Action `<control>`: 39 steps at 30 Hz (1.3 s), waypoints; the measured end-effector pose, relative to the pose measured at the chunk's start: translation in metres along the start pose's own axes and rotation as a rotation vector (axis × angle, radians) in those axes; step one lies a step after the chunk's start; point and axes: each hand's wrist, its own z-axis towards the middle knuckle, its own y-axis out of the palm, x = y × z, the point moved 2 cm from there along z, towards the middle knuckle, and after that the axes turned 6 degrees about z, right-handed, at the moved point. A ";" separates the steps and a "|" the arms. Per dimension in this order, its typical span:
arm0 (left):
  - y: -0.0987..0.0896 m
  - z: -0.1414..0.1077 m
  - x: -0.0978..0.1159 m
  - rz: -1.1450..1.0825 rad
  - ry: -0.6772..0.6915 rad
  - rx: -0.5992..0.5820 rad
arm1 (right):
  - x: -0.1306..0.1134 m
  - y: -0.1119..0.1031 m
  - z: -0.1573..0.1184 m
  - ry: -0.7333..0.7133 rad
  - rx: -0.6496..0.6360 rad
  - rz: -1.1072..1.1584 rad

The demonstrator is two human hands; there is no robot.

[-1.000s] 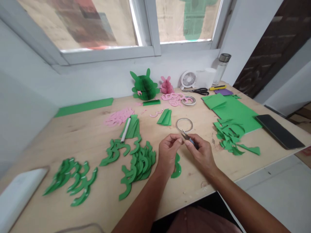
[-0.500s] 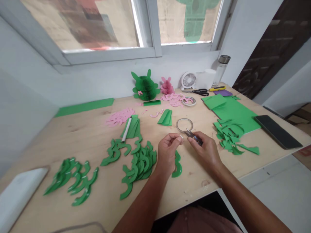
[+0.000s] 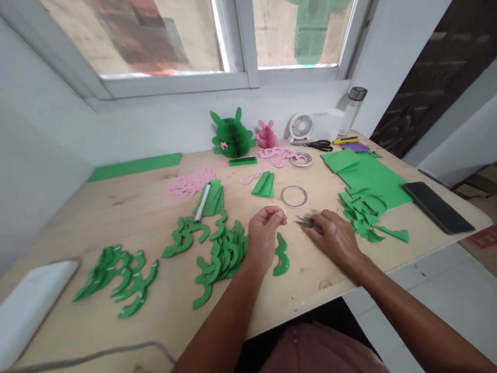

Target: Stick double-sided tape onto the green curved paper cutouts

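Note:
My left hand [image 3: 264, 228] is closed in a pinch above the table, with a tiny white piece, perhaps tape, showing at its fingertips. My right hand [image 3: 332, 233] holds small thread snips [image 3: 309, 223], their blades pointing left toward the left hand and slightly apart. Just beyond the hands lies a thin roll of tape [image 3: 294, 197]. A scalloped green paper strip [image 3: 282, 255] rests beside my left wrist. Left of that wrist is a pile of curved green paper cutouts [image 3: 223, 254], partly behind the forearm. More green cutouts [image 3: 132, 277] with whitish strips on them lie farther left.
Green paper scraps [image 3: 363, 215], green sheets [image 3: 376, 178] and a phone [image 3: 438, 207] lie to the right. Pink cutouts [image 3: 192, 182], a white marker [image 3: 202, 203], black scissors [image 3: 320, 145], a small fan [image 3: 301, 127] and a green paper figure [image 3: 233, 135] are farther back. A cable [image 3: 97, 355] crosses the near left.
My right hand has lowered to the table with the snips, turning palm-down and moving slightly away from the left hand. The left hand keeps its pinch. The camera view has shifted slightly.

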 end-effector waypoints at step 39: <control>-0.021 -0.081 -0.008 0.115 -0.112 0.149 | -0.050 -0.019 -0.020 0.157 -0.103 0.876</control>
